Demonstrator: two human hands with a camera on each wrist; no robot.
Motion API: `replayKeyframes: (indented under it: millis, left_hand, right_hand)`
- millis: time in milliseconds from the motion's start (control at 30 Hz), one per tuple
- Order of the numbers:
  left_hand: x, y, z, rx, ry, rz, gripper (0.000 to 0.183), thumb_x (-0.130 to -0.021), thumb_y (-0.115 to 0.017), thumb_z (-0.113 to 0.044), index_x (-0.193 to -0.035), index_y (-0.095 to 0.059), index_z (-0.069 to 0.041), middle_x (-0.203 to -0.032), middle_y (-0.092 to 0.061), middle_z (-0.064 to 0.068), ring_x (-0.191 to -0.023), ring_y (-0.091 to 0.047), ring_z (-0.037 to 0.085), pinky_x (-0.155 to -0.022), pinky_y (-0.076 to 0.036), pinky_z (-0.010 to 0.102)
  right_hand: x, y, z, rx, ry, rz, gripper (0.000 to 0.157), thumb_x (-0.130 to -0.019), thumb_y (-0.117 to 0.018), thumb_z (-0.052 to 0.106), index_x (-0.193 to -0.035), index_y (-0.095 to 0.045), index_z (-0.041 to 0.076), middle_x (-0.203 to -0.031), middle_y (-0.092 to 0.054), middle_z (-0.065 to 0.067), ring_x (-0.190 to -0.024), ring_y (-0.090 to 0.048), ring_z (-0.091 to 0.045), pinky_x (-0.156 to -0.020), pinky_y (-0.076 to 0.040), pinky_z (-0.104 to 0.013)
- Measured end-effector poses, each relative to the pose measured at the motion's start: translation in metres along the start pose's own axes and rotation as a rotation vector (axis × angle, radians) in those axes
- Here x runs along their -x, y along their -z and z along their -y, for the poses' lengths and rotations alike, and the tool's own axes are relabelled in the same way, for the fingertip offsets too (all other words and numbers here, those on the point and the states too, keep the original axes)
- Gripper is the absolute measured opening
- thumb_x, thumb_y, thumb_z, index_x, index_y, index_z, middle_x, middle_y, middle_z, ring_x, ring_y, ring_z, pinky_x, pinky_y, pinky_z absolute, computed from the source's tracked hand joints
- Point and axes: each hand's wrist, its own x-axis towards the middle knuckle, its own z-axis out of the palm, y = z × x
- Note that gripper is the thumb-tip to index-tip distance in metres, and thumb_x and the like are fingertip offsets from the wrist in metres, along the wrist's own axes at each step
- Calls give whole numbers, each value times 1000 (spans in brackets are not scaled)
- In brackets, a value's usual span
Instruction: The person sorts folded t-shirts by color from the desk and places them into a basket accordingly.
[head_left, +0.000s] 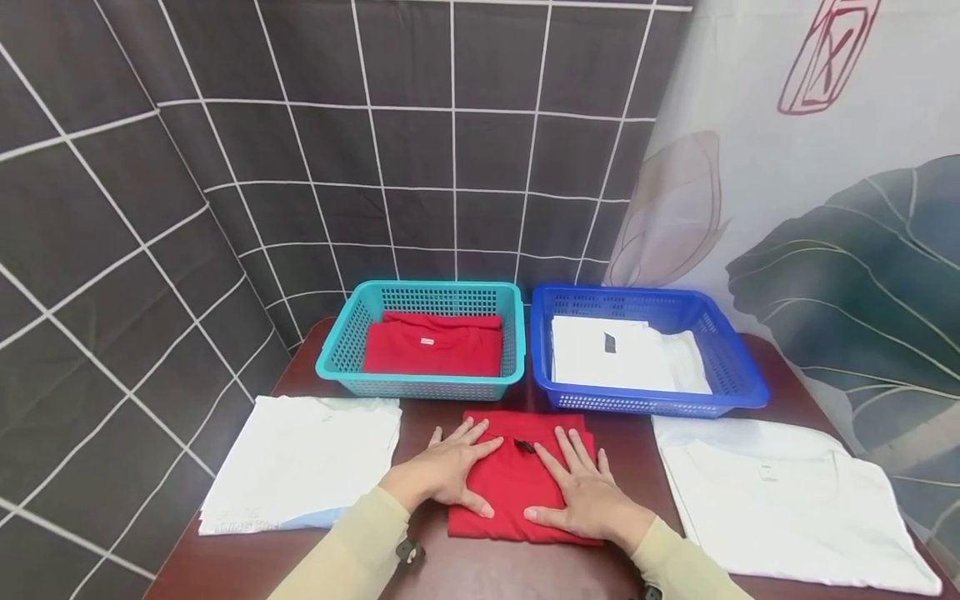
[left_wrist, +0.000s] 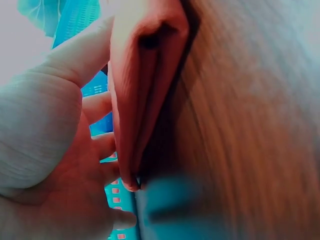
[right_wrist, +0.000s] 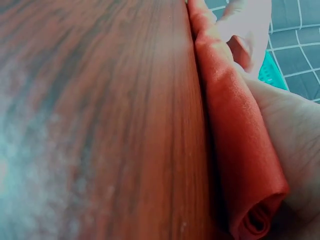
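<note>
A folded red T-shirt (head_left: 510,475) lies on the table between both hands, with a dark neck label near its top. My left hand (head_left: 448,468) rests flat on its left side, fingers spread and straight. On the right side lies my right hand (head_left: 588,493), its fingers likewise spread over the cloth. In the left wrist view the layered edge of the red T-shirt (left_wrist: 145,90) shows beside the thumb and palm. The right wrist view has the shirt's rolled-looking fold (right_wrist: 240,145) along the table, with the right hand (right_wrist: 290,135) against it.
Behind the shirt stand a teal basket (head_left: 420,388) holding folded red shirts (head_left: 435,350) and a blue basket (head_left: 645,402) holding folded white shirts (head_left: 600,358). White shirts lie at left (head_left: 307,458) and right (head_left: 787,508) on the brown table (head_left: 465,575).
</note>
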Motion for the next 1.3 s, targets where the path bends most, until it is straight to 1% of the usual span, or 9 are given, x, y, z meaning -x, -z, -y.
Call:
replayKeyframes:
  millis: [267,400,533,633,733,867,967,1133,1300]
  left_hand:
    - [4,-1,-5,26,-6,-37,97,-66,-76,-63,-148,-38,-30,-158,-22,3,-145,-13,31,-107,-19,67]
    - [12,-3,-6,76,-20,-137,83,-75,-73,-58,-146,-44,-24,-156,-25,10,-143,-20,35,-107,-23,65]
    - [23,1,-6,152,3,-278,73,-81,-72,-49,-142,-49,-18,-153,-30,15,-138,-30,36,-106,-32,56]
    - [30,5,-6,216,29,-380,67,-82,-72,-42,-139,-52,-14,-149,-35,19,-134,-37,37,-101,-40,53]
    - [33,7,-7,296,64,-435,62,-84,-71,-38,-137,-54,-10,-144,-40,22,-130,-41,38,-97,-44,54]
    - [34,3,-6,389,135,-448,59,-85,-69,-38,-134,-55,-8,-137,-47,22,-127,-43,38,-97,-44,54]
    - [32,-2,-6,447,177,-447,58,-85,-70,-36,-132,-56,-6,-132,-51,20,-123,-46,37,-97,-44,53]
    - [30,-7,-10,608,220,-450,56,-85,-71,-33,-129,-57,-2,-126,-55,17,-117,-50,35,-95,-45,52]
    - [23,-12,-13,906,262,-391,56,-85,-72,-29,-132,-55,-3,-131,-49,19,-116,-49,34,-93,-46,48]
  right_hand:
    - [3,2,-7,-61,30,-11,96,-77,-52,78,-151,-32,21,-158,-16,-18,-144,-7,-40,-104,-10,-73]
    - [13,15,-17,-174,73,-102,88,-80,-60,68,-147,-41,15,-154,-23,-23,-142,-16,-44,-102,-16,-73]
    - [22,31,-31,-298,32,-169,82,-81,-67,58,-145,-43,12,-149,-28,-30,-135,-27,-49,-100,-29,-69]
    - [25,38,-42,-401,-12,-140,79,-84,-67,51,-146,-41,8,-147,-34,-28,-133,-34,-47,-99,-36,-63]
    - [25,40,-49,-565,-63,-85,75,-88,-67,43,-146,-38,4,-144,-40,-23,-128,-42,-41,-100,-39,-55]
    - [22,41,-52,-888,-127,-14,68,-92,-64,30,-147,-34,2,-143,-39,-24,-120,-50,-35,-94,-46,-43]
    - [18,39,-53,-1104,-182,42,65,-95,-61,25,-148,-31,2,-144,-34,-27,-118,-51,-34,-91,-50,-42]
    - [16,36,-54,-1334,-219,99,65,-97,-57,23,-150,-25,4,-146,-29,-25,-113,-54,-31,-87,-51,-48]
    - [15,33,-53,-1491,-188,170,65,-98,-56,23,-151,-22,5,-140,-40,-21,-112,-57,-30,-90,-49,-48]
